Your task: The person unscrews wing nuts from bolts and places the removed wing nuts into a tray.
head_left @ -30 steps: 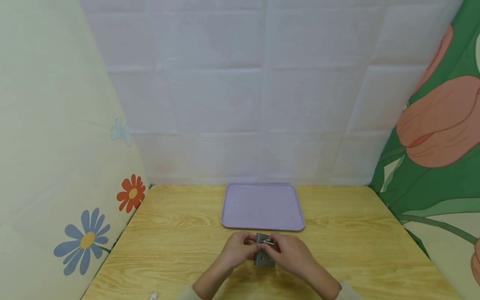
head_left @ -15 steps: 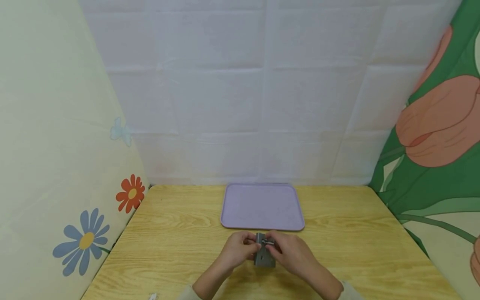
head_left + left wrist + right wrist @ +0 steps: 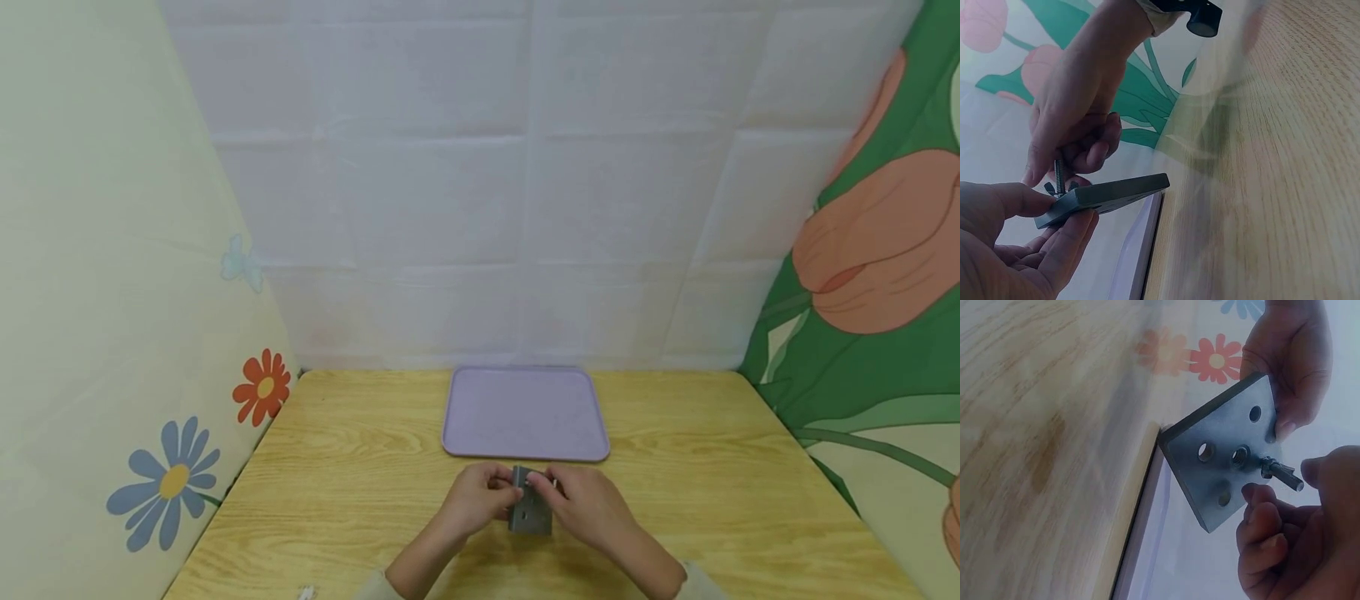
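Observation:
A thick grey metal plate [image 3: 534,518] with several round holes is held above the table, tilted in the right wrist view. My left hand [image 3: 478,498] pinches one edge of it between thumb and fingers. A threaded bolt [image 3: 1288,477] sticks out of the plate near that edge, carrying a wing nut [image 3: 1267,466] low against the face. My right hand [image 3: 588,504] has its thumb and curled index finger on either side of the wing nut. In the left wrist view, the bolt's end rises between the right hand's fingers.
A flat purple tray [image 3: 525,417] lies on the wood-grain table [image 3: 360,467] beyond the hands, near the back edge. A small white thing [image 3: 306,592] sits at the front left. Patterned cloths hang on both sides, a white cloth [image 3: 480,208] behind.
The right thumb has swung from beside the bolt to across it, turning at the wing nut, and the bolt is now mostly covered in the head view. The left hand and plate stay put.

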`<action>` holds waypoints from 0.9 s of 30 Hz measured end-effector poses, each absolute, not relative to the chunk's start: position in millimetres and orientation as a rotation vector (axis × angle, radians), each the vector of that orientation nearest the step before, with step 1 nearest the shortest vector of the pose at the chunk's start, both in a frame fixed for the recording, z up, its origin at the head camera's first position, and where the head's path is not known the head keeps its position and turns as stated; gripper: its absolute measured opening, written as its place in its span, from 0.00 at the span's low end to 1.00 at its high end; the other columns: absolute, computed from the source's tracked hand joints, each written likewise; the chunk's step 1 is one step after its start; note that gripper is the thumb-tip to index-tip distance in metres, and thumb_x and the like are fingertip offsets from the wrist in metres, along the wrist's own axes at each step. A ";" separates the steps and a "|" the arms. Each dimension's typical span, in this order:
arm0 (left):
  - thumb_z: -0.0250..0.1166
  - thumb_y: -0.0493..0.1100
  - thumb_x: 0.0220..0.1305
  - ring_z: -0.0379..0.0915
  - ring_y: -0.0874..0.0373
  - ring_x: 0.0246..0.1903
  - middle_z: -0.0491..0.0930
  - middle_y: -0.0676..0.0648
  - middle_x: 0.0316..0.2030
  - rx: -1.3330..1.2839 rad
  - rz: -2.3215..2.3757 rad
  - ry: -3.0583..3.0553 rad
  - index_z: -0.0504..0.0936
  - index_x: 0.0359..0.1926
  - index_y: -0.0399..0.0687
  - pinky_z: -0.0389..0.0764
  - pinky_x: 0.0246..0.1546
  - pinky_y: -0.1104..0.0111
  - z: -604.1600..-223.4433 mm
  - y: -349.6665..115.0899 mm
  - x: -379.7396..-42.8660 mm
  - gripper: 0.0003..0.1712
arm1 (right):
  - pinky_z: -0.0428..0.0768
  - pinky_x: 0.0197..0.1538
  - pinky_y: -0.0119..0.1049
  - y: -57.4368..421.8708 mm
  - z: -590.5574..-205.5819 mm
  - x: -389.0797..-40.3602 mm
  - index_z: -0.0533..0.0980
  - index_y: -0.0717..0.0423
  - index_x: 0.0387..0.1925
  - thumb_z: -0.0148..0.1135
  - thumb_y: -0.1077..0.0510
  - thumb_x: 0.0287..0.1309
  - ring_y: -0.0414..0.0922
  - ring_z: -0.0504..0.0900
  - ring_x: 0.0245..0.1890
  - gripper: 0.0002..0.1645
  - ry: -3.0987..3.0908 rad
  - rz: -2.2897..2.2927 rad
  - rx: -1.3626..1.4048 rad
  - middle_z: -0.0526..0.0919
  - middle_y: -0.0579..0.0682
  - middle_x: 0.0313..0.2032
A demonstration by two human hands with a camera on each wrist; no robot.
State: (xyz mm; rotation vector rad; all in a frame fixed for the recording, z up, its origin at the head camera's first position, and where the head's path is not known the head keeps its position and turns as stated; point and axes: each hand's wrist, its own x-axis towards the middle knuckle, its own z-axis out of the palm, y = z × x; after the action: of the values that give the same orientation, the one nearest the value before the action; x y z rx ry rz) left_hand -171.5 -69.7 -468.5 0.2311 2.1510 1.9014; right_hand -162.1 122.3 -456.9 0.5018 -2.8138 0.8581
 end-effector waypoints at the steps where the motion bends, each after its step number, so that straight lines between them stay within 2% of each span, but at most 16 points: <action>1: 0.66 0.31 0.60 0.82 0.57 0.31 0.82 0.47 0.31 0.230 1.900 2.156 0.81 0.43 0.30 0.88 0.29 0.63 -469.0 -69.2 -171.4 0.11 | 0.58 0.18 0.27 122.0 -457.2 -162.0 0.70 0.41 0.19 0.56 0.39 0.70 0.31 0.59 0.14 0.24 -2.822 0.860 0.488 0.62 0.33 0.13; 8: 0.66 0.30 0.60 0.81 0.57 0.30 0.82 0.47 0.31 0.231 1.889 2.172 0.81 0.43 0.30 0.88 0.29 0.63 -469.6 -67.9 -171.7 0.10 | 0.62 0.19 0.29 118.1 -461.2 -163.2 0.73 0.43 0.17 0.54 0.39 0.72 0.33 0.62 0.16 0.26 -2.841 0.846 0.483 0.66 0.35 0.14; 19: 0.67 0.31 0.59 0.82 0.57 0.31 0.82 0.46 0.31 0.230 1.891 2.156 0.82 0.42 0.30 0.88 0.29 0.65 -468.0 -68.5 -172.5 0.10 | 0.60 0.18 0.28 118.3 -460.9 -163.9 0.71 0.42 0.18 0.56 0.41 0.71 0.33 0.61 0.15 0.25 -2.828 0.867 0.504 0.65 0.34 0.14; 27: 0.67 0.32 0.59 0.82 0.56 0.32 0.82 0.46 0.32 0.228 1.877 2.168 0.82 0.43 0.31 0.88 0.29 0.65 -468.3 -67.6 -173.2 0.10 | 0.64 0.22 0.30 119.1 -460.8 -162.9 0.74 0.44 0.19 0.49 0.42 0.76 0.35 0.66 0.19 0.27 -2.866 0.906 0.507 0.68 0.36 0.16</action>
State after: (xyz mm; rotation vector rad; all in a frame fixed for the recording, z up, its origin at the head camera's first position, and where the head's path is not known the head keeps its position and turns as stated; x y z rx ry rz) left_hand -173.2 -67.6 -468.3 0.2275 2.1676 1.8771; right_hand -162.9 119.1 -460.8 0.5068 -2.8655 0.9062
